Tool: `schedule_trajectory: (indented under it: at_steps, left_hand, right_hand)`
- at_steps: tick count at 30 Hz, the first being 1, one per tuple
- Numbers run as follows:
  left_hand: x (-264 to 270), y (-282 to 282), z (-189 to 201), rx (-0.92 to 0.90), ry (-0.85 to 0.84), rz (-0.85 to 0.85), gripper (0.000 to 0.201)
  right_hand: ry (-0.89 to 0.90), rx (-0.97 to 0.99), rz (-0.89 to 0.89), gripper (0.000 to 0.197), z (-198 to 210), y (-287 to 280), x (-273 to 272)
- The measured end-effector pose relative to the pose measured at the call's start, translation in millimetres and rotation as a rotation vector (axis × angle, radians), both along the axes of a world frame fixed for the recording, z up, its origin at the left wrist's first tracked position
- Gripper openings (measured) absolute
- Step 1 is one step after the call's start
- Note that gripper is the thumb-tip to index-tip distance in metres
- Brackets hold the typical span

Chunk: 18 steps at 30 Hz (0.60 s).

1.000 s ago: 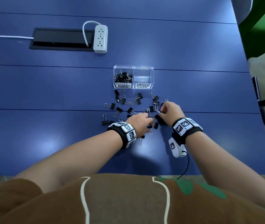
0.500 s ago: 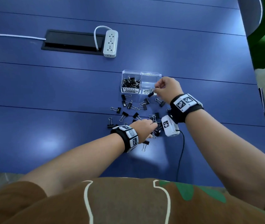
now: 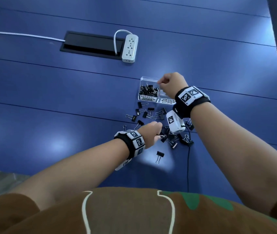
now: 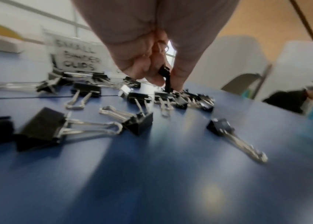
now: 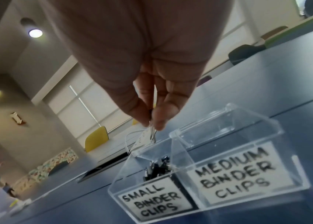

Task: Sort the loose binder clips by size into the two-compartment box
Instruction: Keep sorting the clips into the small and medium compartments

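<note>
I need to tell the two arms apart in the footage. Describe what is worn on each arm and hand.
Both forearms are bare, with no sleeves below the brown top. The left hand has a black wristband carrying white blocks printed with black square markers. The right hand has a wider black band with bigger markers, a white camera box under the wrist and a thin black cable trailing from it.

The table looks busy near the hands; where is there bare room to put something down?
Bare blue table lies left of the clear box, from the black cable hatch down to the left hand. More lies right of the right hand. Crowded: the loose binder clips between box and hands.
</note>
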<state>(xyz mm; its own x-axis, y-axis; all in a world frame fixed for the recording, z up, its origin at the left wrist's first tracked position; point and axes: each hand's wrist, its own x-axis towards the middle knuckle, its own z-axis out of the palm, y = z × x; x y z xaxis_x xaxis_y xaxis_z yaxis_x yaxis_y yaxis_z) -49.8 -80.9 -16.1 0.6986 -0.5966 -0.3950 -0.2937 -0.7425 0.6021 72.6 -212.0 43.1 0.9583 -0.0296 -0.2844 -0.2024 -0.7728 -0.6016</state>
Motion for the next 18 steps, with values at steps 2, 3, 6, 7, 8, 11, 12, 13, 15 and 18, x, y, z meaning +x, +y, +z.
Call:
schedule_trajectory:
  at_steps: [2, 3, 6, 7, 8, 11, 12, 13, 15, 18]
  left_hand:
    - [11, 7, 2, -0.037, 0.016, 0.124, 0.018]
    - [18, 11, 4, -0.052, 0.011, 0.187, 0.018]
    - [44, 20, 15, -0.09, -0.019, 0.338, 0.017]
    - [55, 22, 20, -0.097, -0.042, 0.371, 0.018]
    - [66, 24, 25, -0.102, -0.072, 0.395, 0.018]
    - [101, 23, 37, -0.078, -0.155, 0.408, 0.017]
    - [112, 21, 40, -0.055, -0.175, 0.398, 0.017]
    - [122, 19, 42, -0.025, -0.193, 0.379, 0.018]
    - [136, 15, 45, 0.045, -0.214, 0.325, 0.019]
    - [144, 7, 42, 0.129, -0.244, 0.237, 0.01]
  right_hand:
    - [0.028, 0.026, 0.009, 0.02, -4, 5, 1]
    - [0.042, 0.008, 0.029, 0.023, -5, 7, 1]
    - [0.007, -0.016, 0.015, 0.027, -11, 2, -4]
    - [-0.019, 0.003, -0.023, 0.027, -12, -5, -7]
    - [-0.045, 0.029, -0.072, 0.026, -15, -14, -10]
    - [-0.077, 0.068, -0.259, 0.023, -24, -49, -27]
    - [-0.07, 0.047, -0.314, 0.023, -29, -62, -36]
    - [-0.051, 0.018, -0.356, 0.023, -34, -73, -46]
    - [0.021, -0.036, -0.378, 0.024, -46, -90, -67]
    - [0.116, -0.087, -0.271, 0.024, -63, -98, -88]
